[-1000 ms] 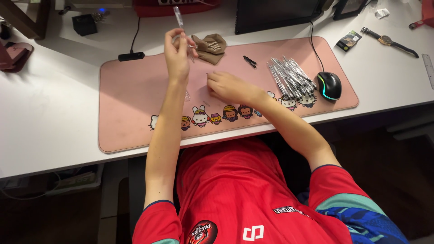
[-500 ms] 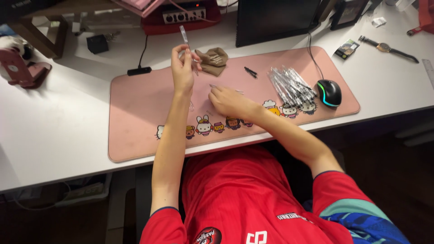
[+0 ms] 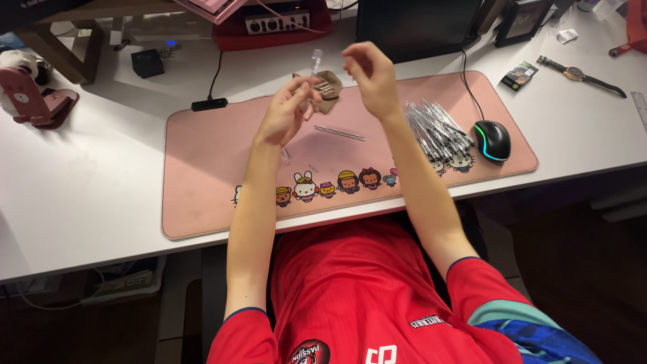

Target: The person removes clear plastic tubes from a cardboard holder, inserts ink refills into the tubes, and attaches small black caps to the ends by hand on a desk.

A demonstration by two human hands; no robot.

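The left hand point(image 3: 286, 114) grips a clear pen barrel point(image 3: 314, 67) upright above the pink mat point(image 3: 202, 168). The right hand point(image 3: 367, 74) hovers beside it, fingers pinched, perhaps on some small part

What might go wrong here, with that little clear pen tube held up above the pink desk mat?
The left hand pinches the clear pen barrel only near its lower part, so it might slip and drop. The thin refill lying loose on the pink desk mat could roll. The right hand hangs near the pile of clear pens and might scatter them.

White desk point(image 3: 101, 195): pink mat point(image 3: 216, 168), mouse point(image 3: 493, 139), wristwatch point(image 3: 579, 74).
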